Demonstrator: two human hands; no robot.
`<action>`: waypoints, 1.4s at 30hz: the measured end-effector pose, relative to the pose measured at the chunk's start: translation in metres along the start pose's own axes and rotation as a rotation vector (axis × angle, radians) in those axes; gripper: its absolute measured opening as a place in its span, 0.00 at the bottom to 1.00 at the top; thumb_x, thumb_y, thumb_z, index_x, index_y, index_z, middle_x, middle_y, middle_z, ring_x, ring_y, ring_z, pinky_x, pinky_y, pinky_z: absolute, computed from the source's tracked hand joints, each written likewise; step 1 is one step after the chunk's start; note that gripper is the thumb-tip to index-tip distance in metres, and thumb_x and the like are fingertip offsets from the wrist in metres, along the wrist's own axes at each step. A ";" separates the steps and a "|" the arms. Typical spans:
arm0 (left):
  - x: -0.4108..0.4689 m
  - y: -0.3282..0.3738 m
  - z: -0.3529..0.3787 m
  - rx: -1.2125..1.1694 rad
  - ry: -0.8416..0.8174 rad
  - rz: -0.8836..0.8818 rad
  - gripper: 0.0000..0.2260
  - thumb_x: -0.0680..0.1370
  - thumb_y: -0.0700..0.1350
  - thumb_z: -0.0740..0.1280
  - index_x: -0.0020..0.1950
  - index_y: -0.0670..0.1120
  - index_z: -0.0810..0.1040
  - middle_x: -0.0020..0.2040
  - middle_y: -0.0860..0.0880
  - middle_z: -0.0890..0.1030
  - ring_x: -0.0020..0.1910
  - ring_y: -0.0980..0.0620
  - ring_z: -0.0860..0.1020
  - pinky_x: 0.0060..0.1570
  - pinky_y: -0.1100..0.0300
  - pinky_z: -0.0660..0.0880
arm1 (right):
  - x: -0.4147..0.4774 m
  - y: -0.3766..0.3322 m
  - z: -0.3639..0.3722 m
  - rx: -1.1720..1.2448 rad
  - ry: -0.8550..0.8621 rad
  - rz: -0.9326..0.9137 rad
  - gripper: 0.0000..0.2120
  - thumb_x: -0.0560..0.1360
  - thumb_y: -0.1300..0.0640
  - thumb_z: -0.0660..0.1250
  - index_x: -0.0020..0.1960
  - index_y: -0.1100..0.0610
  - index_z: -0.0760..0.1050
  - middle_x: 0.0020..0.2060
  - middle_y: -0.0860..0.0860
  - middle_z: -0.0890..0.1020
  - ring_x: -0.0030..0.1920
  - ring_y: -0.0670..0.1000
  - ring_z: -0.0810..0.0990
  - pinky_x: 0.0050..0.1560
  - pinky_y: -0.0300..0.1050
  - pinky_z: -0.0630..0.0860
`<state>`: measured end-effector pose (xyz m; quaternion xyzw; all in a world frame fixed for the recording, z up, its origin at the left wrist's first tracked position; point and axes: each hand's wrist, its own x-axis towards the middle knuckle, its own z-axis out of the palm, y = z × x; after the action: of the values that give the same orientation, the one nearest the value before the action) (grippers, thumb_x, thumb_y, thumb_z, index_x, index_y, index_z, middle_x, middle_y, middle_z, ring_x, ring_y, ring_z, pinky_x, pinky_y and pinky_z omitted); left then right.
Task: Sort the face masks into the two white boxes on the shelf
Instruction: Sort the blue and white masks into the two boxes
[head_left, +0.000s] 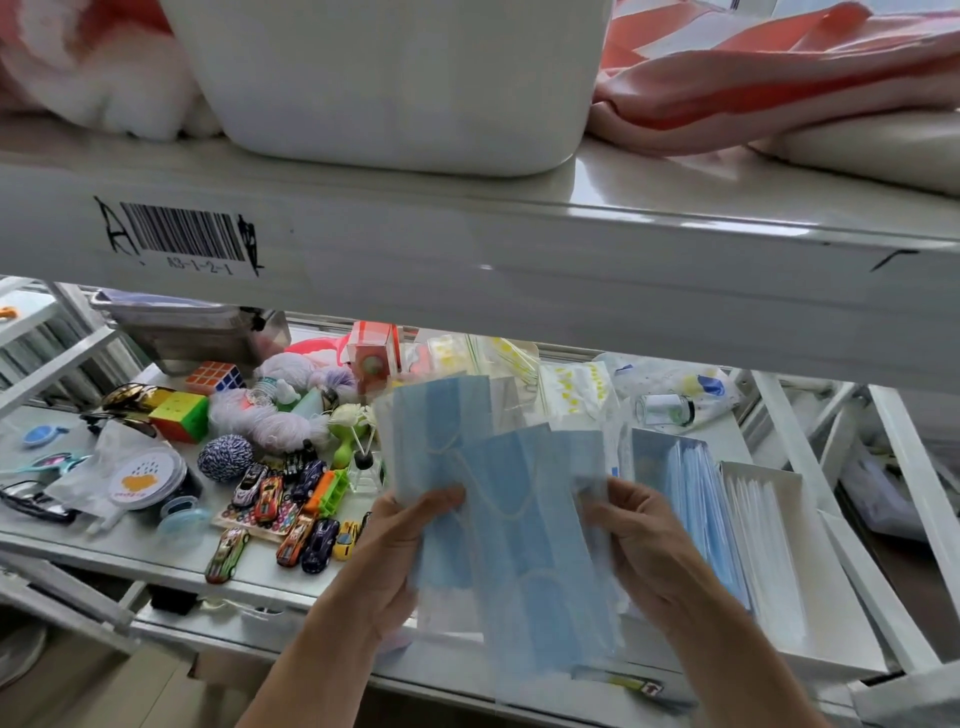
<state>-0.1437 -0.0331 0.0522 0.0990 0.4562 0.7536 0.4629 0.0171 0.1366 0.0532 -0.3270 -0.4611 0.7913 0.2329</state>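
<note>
Head view:
Left hand: left hand (400, 545) grasps the fanned blue face masks (498, 519) at their left edge, thumb on top, fingers (441, 501) closed on the stack.
Right hand: right hand (644, 540) pinches the right edge of the same masks, fingers clenched on them.
Mask position: held above the front edge of the lower shelf (270, 577), just left of the two boxes.
Mask orientation: long axes run roughly from front to back, fanned; upper ends lean left and away from the person, ear loops lying on the blue faces.
Boxes: near the shelf's right edge, a white box with blue masks (691, 514) standing on edge, and beside it a white box with white masks (769, 545).
Surface: pale glossy shelf; toy cars (291, 514), puzzle cubes (182, 410) and yarn (270, 421) crowd its left half.
Surroundings: upper shelf beam with barcode label (182, 236); a white tub (395, 83) above it.
</note>
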 end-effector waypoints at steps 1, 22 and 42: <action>0.000 0.003 -0.002 0.017 0.024 0.026 0.21 0.67 0.38 0.76 0.60 0.35 0.81 0.55 0.36 0.84 0.50 0.37 0.83 0.49 0.38 0.82 | 0.000 -0.007 -0.010 0.014 0.084 -0.049 0.06 0.70 0.68 0.69 0.43 0.64 0.85 0.39 0.59 0.87 0.34 0.54 0.85 0.33 0.44 0.83; -0.004 -0.008 0.021 0.069 0.080 0.015 0.08 0.76 0.38 0.69 0.51 0.41 0.86 0.50 0.37 0.85 0.44 0.41 0.84 0.43 0.46 0.82 | -0.020 0.000 -0.007 -0.315 0.119 -0.327 0.05 0.73 0.66 0.73 0.40 0.66 0.79 0.35 0.57 0.80 0.38 0.50 0.76 0.41 0.44 0.73; -0.006 -0.036 0.019 -0.024 -0.058 0.051 0.10 0.79 0.37 0.64 0.54 0.40 0.85 0.53 0.33 0.84 0.48 0.40 0.84 0.47 0.48 0.82 | -0.025 0.016 0.042 -0.672 -0.052 -0.534 0.13 0.67 0.67 0.77 0.39 0.51 0.78 0.39 0.43 0.75 0.39 0.43 0.76 0.42 0.34 0.71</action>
<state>-0.1080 -0.0211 0.0368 0.1267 0.4309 0.7674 0.4576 0.0024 0.0887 0.0619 -0.2341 -0.7673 0.5171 0.2984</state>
